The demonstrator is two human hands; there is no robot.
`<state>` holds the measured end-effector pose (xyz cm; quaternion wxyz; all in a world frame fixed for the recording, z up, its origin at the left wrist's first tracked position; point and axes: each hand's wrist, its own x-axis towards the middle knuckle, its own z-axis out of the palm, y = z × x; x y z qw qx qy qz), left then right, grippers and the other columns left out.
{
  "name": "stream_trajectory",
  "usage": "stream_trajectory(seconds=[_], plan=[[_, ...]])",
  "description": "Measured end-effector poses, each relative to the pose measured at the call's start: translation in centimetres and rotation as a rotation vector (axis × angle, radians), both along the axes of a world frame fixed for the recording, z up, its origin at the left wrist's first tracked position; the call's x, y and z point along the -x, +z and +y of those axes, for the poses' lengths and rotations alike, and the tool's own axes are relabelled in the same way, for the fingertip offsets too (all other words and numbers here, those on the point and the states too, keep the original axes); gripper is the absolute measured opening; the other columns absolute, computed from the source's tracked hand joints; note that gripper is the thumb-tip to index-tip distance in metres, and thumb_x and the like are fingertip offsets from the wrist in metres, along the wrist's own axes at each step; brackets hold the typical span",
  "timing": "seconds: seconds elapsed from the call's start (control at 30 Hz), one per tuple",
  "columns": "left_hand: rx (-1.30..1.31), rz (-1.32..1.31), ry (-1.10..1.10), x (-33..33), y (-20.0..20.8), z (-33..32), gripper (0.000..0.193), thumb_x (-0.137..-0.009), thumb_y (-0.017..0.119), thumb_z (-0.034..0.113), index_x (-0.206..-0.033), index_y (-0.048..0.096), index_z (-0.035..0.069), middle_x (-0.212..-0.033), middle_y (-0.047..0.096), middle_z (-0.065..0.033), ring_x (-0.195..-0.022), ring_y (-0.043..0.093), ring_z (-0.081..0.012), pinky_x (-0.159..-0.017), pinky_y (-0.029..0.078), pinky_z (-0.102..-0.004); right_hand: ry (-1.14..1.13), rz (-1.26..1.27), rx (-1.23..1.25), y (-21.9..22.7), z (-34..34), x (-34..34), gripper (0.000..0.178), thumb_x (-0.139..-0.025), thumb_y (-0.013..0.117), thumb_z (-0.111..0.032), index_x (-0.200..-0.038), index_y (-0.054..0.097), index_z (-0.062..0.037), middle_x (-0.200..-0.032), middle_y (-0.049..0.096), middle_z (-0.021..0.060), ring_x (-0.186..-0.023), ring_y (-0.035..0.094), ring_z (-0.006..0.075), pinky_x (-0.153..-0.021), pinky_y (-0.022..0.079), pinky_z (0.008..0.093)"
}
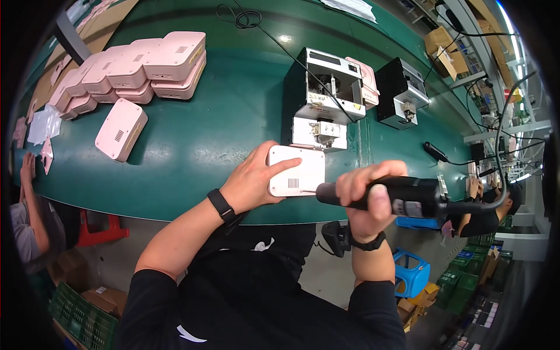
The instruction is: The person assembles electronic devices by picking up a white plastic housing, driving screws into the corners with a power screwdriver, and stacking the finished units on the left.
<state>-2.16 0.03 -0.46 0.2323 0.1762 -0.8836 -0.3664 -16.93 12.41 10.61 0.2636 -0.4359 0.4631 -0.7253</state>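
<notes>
A pale pink plastic housing point(312, 166) with a small slotted vent lies at the front edge of the green table. My left hand point(254, 178) grips its left side, with a finger stretched across the top face. In my right hand point(373, 195) is a black electric screwdriver point(411, 195), lying nearly level. Its thin bit points left and reaches the lower edge area of the housing; whether it sits in a screw hole I cannot tell. Just beyond the housing stands a black and silver screw feeder point(326, 84).
Stacked pink housings point(175, 55) fill the back left, and a single housing point(121, 129) lies nearer. Right of the feeder is a second feeder point(402, 93) and another black screwdriver point(434, 151). Cables cross the table. Co-workers sit at both sides; a blue stool point(411, 273) stands below.
</notes>
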Motion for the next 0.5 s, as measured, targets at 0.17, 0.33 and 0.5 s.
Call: stream_trajectory(seconds=[0.17,0.33,0.5], plan=[[0.015,-0.016,-0.004,0.0,0.1,-0.1,0.077,-0.061,0.088,0.02,-0.133,0.06,0.028,-0.124,0.045,-0.015,-0.114,0.054,-0.0354,-0.096,0.051,-0.0416,0.051,-0.027,0.043,-1.3,0.2,0.3,0.028,-0.091,0.062,-0.024,-0.102,0.041,-0.0092,-0.066,0.048,0.006,-0.049,0.046,0.0171,-0.052,0.044,0.0349],[0.029,-0.012,-0.008,0.0,-0.1,-0.2,0.078,-0.06,0.089,0.02,-0.133,0.06,0.028,-0.126,0.045,-0.0155,-0.115,0.054,-0.0361,-0.097,0.051,-0.042,0.039,-0.016,0.039,-1.4,0.3,-0.2,0.029,-0.091,0.062,-0.025,-0.101,0.04,-0.0093,-0.066,0.048,0.006,-0.05,0.047,0.0172,-0.051,0.043,0.035],[0.009,-0.004,-0.027,0.1,0.1,0.0,0.079,-0.061,0.088,0.021,-0.134,0.059,0.028,-0.128,0.044,-0.016,-0.116,0.053,-0.0368,-0.098,0.05,-0.0429,0.046,0.039,0.069,-0.5,-0.3,0.3,0.028,-0.091,0.061,-0.023,-0.103,0.041,-0.0078,-0.065,0.048,0.0062,-0.049,0.046,0.0169,-0.051,0.043,0.0347]])
